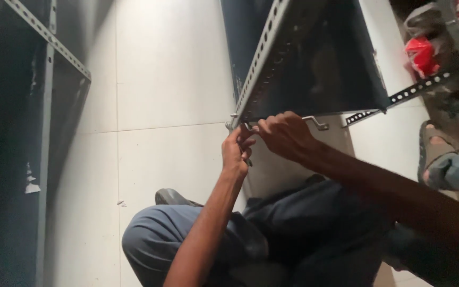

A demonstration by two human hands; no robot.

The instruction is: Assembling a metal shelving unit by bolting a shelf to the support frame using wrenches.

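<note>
My left hand (236, 151) is closed around a small tool at the lower corner of a dark blue metal shelf panel (314, 58). My right hand (285, 135) grips a silver spanner (317, 123) whose far end sticks out to the right under the panel's edge. Both hands meet at the corner where a slotted angle bar (261, 58) joins the panel. The bolt itself is hidden behind my fingers. My knees in blue trousers (187, 234) are bent below the hands.
A second slotted-angle rack frame (46, 106) stands at the left. Another slotted bar (418, 87) runs to the right. Another person's sandalled foot (434, 151) rests at the right edge. Red packets (422, 53) lie at the top right. The floor is pale tile (155, 106).
</note>
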